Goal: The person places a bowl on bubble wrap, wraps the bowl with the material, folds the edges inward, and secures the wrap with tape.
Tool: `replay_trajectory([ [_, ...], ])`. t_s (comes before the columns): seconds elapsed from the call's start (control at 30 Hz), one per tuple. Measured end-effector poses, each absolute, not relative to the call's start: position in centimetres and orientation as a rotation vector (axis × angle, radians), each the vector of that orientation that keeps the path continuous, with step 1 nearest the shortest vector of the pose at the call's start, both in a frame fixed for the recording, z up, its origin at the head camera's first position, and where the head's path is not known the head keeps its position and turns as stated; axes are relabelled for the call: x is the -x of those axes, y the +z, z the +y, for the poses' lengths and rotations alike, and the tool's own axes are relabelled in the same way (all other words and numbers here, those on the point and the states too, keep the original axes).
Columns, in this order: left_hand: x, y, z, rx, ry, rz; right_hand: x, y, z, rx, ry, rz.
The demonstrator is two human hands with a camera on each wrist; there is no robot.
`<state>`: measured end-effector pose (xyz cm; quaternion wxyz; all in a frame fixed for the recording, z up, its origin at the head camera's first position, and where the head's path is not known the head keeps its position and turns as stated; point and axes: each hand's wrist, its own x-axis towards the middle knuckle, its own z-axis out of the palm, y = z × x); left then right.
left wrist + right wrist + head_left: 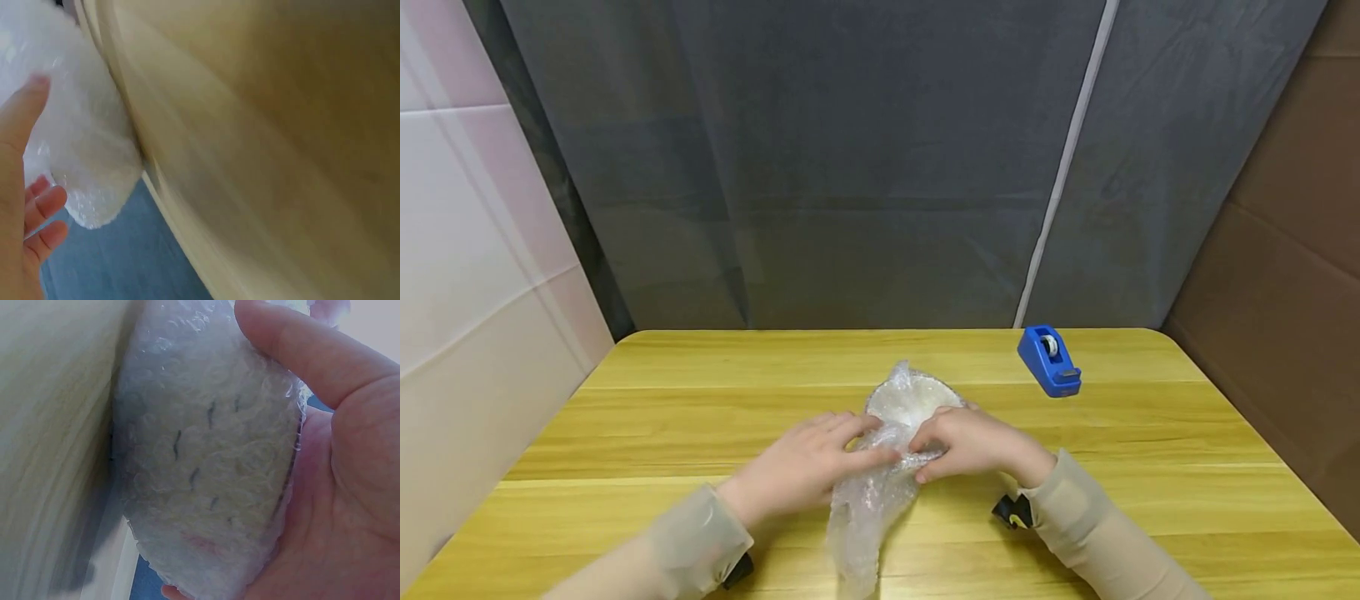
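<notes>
Head view bright; tabletop (250,156) blurred in left wrist view; right wrist view dim, bubble wrap (203,450) glinting, upper-right overexposed.

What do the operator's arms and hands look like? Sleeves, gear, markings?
Left hand and right hand: no gloves. Left sleeve and right sleeve: long, beige. Left cuff and right cuff: pale greyish, translucent-looking. Small black part below the left wrist; black piece with a yellow mark below the right. No cables visible.

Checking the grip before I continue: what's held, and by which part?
The right hand holds the wrapped dish by its right edge. The left hand rests on the wrap, apparently without gripping.
</notes>
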<state>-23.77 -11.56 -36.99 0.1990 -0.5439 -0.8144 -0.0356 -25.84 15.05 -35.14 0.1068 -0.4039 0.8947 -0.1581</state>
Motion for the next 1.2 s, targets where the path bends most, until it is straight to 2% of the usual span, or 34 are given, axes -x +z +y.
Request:
replay_trajectory([
  [0.27, 24.2, -36.9, -10.6, 1.463, -0.579, -2.356, 25.9, -35.3, 15.1, 1.216, -0.475, 2.646],
  [0.63, 25.2, -36.4, -8.9, 1.064, -1.174, -2.671, 25.1, -35.3, 14.2, 1.175, -0.358, 2.775],
  [1.2, 26.2, -35.4, -6.9, 0.865, -1.087, -2.787, 23.9, -36.0, 12.9, 1.196, -0.325, 2.996],
])
